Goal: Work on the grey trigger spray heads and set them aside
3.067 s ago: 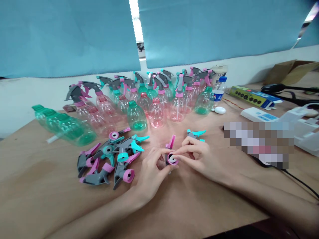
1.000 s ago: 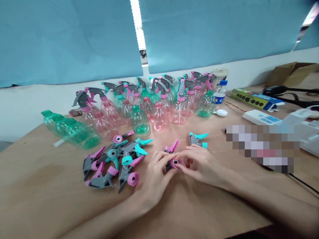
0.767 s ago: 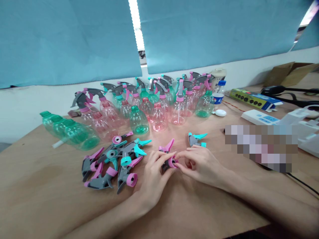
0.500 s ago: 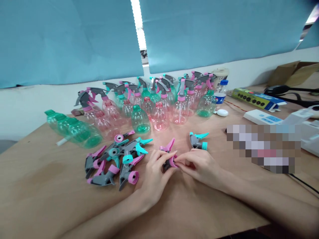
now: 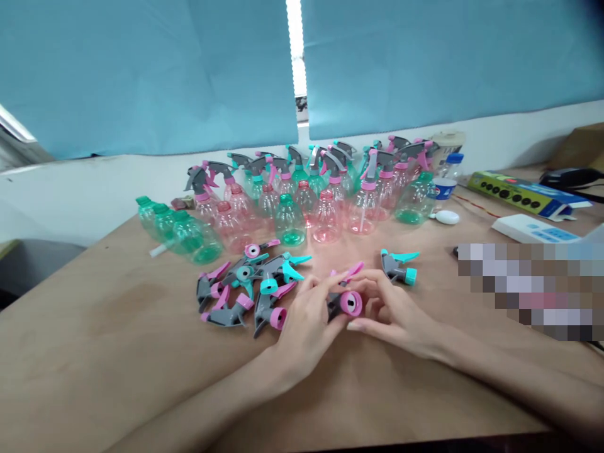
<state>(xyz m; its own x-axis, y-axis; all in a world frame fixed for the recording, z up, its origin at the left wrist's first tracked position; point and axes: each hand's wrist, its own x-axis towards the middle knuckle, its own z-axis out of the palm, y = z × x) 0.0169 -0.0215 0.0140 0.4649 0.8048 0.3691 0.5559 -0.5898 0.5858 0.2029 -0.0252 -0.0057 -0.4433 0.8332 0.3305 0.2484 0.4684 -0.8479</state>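
Observation:
My left hand [image 5: 309, 324] is closed around a grey and pink trigger sprayer head [image 5: 351, 304]. Its pink collar faces me with the hole showing, and part of the grey body is hidden by my fingers. My right hand [image 5: 394, 314] is at the collar's right side, thumb and fingers apart; whether its fingertips touch the sprayer head I cannot tell. Left of my hands lies a pile of loose sprayer heads [image 5: 231, 313] with pink or turquoise collars. A single turquoise and grey sprayer head [image 5: 399, 267] rests beyond my right hand.
Behind stand several capless bottles, such as a green bottle [image 5: 289, 220] and a pink bottle [image 5: 326, 217], before rows of bottles with sprayers. Green bottles [image 5: 186, 236] lean at left. At right are a Pepsi bottle [image 5: 443, 187], a long box [image 5: 512, 194] and a white power strip [image 5: 533, 228].
My right fingers have parted from their pinch at the collar. The sprayer head has turned so its collar opening faces me. The whole view has shifted, with things appearing further right.

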